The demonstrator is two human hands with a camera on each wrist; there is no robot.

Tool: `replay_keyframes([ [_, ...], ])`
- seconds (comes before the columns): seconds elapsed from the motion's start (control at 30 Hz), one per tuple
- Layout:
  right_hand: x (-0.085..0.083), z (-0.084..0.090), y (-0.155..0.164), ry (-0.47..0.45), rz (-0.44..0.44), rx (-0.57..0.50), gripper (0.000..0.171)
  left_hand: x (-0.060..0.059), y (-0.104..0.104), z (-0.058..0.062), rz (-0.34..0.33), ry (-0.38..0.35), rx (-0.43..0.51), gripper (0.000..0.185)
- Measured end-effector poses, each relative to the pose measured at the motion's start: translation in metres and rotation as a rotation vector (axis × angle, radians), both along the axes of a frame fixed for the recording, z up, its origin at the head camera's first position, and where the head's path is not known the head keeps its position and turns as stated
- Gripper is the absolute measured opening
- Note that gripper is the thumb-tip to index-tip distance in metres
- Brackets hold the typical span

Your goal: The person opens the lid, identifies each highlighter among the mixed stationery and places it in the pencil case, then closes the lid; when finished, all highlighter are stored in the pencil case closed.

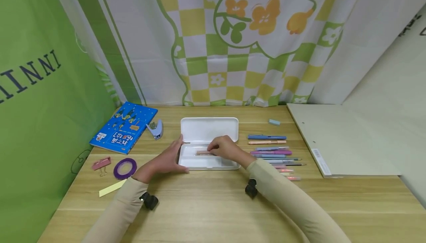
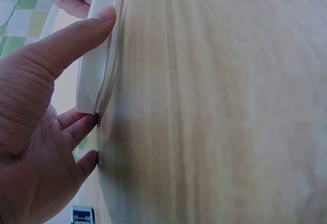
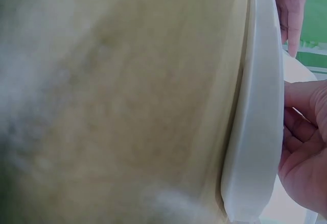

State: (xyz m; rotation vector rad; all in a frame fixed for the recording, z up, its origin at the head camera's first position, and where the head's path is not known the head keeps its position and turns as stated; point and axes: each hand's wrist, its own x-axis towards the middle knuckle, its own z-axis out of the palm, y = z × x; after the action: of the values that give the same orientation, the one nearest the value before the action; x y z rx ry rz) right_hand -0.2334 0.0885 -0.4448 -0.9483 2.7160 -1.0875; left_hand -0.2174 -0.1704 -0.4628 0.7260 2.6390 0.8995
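A white pencil case [image 1: 209,129] lies open in the middle of the wooden table [image 1: 206,206], lid laid back. My left hand [image 1: 168,158] braces the tray's left front corner. Its thumb [image 2: 76,35] lies straight along the case's rim [image 2: 99,66], and its fingers [image 2: 82,127] rest against the case's end. My right hand [image 1: 224,148] reaches into the tray and pinches a pale pink pen [image 1: 202,152] lying lengthwise inside. The right wrist view shows the case's wall [image 3: 255,132] edge-on with my right hand's fingers [image 3: 301,147] behind it.
A row of several pens [image 1: 273,153] lies right of the case, with a small eraser [image 1: 274,122] behind and a grey board [image 1: 339,139] further right. On the left are a blue book [image 1: 124,126], a stapler [image 1: 155,128], a pink binder clip [image 1: 101,163], a purple tape ring [image 1: 125,168] and a yellow note [image 1: 111,188].
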Motion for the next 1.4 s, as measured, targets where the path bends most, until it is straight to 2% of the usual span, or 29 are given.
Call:
replay_keyframes([
  [0.2,0.001,0.003,0.007,-0.026,-0.017,-0.033,0.010,0.000,0.001,0.001,0.001,0.004,0.012,0.129],
  [0.3,0.003,0.011,0.018,-0.106,-0.026,-0.102,0.013,0.001,0.002,0.002,0.000,0.004,0.012,0.129],
  [0.5,0.012,0.036,0.059,-0.345,-0.078,-0.294,0.026,0.000,0.002,0.003,-0.004,0.007,0.015,0.128],
  [0.6,0.013,0.044,0.086,-0.404,-0.121,-0.352,0.031,0.000,0.002,0.004,-0.004,0.007,0.012,0.128],
  [0.7,0.008,0.043,0.116,-0.421,-0.155,-0.393,0.034,0.000,0.002,0.004,-0.004,0.002,0.008,0.128],
  [0.87,0.001,0.033,0.161,-0.416,-0.224,-0.333,0.035,-0.001,0.001,0.003,-0.004,-0.004,0.009,0.128],
  [1.0,-0.004,0.022,0.181,-0.423,-0.245,-0.261,0.035,0.000,0.000,0.003,-0.011,0.010,0.010,0.128],
  [1.27,-0.014,0.004,0.194,-0.312,-0.245,-0.023,0.020,0.001,0.000,0.001,-0.014,0.015,0.032,0.129],
  [1.4,-0.017,0.000,0.189,-0.240,-0.225,0.021,0.017,0.001,-0.001,0.001,-0.016,0.020,0.029,0.130],
])
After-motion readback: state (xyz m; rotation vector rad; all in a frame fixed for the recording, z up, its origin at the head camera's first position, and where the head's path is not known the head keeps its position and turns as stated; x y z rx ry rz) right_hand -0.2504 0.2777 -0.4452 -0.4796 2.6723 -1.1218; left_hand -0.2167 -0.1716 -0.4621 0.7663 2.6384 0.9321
